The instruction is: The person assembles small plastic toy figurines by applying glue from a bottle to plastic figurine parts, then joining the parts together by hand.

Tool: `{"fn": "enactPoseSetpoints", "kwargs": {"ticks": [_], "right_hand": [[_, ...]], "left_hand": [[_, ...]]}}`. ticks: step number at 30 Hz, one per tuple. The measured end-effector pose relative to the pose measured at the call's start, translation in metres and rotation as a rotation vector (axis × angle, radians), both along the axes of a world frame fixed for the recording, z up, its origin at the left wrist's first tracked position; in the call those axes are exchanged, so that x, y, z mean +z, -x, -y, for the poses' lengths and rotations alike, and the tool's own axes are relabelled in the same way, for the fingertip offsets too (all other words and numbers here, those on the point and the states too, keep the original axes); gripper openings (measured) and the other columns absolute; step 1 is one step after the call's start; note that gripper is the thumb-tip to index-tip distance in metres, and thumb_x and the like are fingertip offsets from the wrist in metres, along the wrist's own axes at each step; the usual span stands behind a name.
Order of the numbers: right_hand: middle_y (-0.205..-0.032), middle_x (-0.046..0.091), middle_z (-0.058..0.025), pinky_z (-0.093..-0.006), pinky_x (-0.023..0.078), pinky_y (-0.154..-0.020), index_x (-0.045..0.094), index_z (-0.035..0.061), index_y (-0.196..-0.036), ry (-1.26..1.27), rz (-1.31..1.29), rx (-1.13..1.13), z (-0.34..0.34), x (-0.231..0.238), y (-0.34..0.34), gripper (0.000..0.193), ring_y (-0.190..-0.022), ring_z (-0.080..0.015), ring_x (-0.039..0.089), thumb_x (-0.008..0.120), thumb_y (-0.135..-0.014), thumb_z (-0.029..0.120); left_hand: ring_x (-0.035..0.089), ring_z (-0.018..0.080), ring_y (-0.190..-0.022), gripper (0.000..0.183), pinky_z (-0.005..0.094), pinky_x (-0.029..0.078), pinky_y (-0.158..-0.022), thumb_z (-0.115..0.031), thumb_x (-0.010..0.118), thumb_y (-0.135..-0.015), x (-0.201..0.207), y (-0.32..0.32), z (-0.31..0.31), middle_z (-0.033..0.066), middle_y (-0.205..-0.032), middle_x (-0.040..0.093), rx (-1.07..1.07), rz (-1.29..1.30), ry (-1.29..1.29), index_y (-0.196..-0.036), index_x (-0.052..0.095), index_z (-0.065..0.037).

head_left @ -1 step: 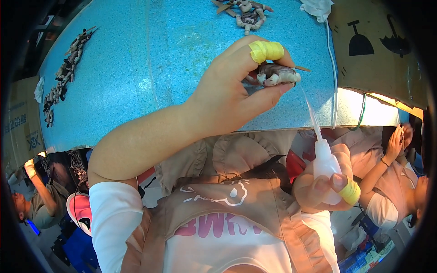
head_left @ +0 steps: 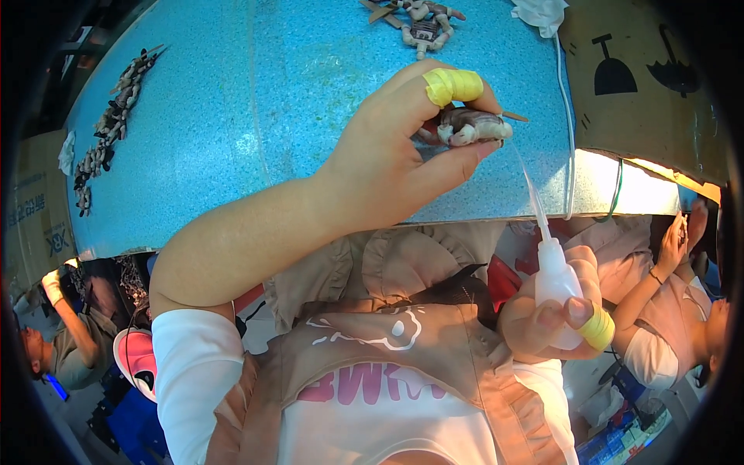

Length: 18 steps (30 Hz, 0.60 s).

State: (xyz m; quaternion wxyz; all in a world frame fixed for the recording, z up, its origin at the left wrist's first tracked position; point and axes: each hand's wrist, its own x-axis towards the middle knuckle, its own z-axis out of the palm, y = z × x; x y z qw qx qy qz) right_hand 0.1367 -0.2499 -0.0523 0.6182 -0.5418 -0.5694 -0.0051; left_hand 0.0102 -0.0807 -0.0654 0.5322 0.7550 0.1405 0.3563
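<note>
My left hand point(head_left: 411, 147) is closed around a small figure point(head_left: 477, 128) in dark brown and off-white, its thumb below and fingers above. Yellow tape wraps one finger of that hand. A thin brown sliver sticks out at the figure's right end. In my right hand point(head_left: 573, 310), also with a yellow-taped finger, is a translucent white squeeze bottle point(head_left: 554, 271). Its long thin clear nozzle points up, and the tip comes close to the figure's right end; whether they touch I cannot tell.
More jointed figures lie on the blue speckled table point(head_left: 310, 101): one group point(head_left: 422, 31) at the far side, a long row point(head_left: 116, 116) at left. Cardboard boxes point(head_left: 643, 116) stand at both sides. A white cable point(head_left: 570, 139) crosses the right edge. Other people point(head_left: 666, 310) sit left and right.
The squeeze bottle has shifted very slightly to the right. At far right, another person's hands have moved a little. My left hand and the figure look unmoved.
</note>
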Motion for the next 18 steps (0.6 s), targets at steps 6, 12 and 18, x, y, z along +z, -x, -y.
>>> {"fn": "enactPoseSetpoints", "kwargs": {"ticks": [6, 12, 18], "right_hand": [[-0.076, 0.047, -0.0019, -0.0275, 0.036, -0.055, 0.051, 0.0142, -0.088, 0.076, 0.063, -0.005, -0.001, 0.006, -0.003, 0.011, -0.064, -0.0175, 0.037, 0.06, -0.082, 0.017], [-0.075, 0.045, -0.0027, -0.0271, 0.034, -0.052, 0.052, 0.0113, -0.091, 0.019, 0.031, 0.093, 0.001, 0.002, -0.004, 0.012, -0.063, -0.0172, 0.036, 0.059, -0.082, 0.015], [-0.077, 0.046, -0.0055, -0.0286, 0.036, -0.053, 0.051, 0.0104, -0.093, 0.144, 0.063, 0.126, 0.001, 0.01, -0.007, 0.014, -0.063, -0.0189, 0.038, 0.058, -0.082, 0.014]], "left_hand": [[0.054, 0.0117, -0.089, 0.033, 0.024, 0.043, -0.077, 0.006, 0.062, -0.078, 0.003, 0.0, -0.001, 0.0053, -0.099, 0.052, -0.012, -0.042, 0.024, -0.108, 0.048, -0.002], [0.053, 0.0108, -0.09, 0.034, 0.0239, 0.044, -0.078, 0.003, 0.061, -0.08, 0.006, 0.002, 0.002, 0.0048, -0.1, 0.053, -0.051, -0.119, 0.171, -0.111, 0.047, -0.002], [0.053, 0.0107, -0.091, 0.036, 0.0238, 0.045, -0.079, 0.002, 0.061, -0.081, 0.009, 0.003, 0.002, 0.0046, -0.1, 0.054, -0.051, -0.156, 0.219, -0.113, 0.047, -0.003]]}}
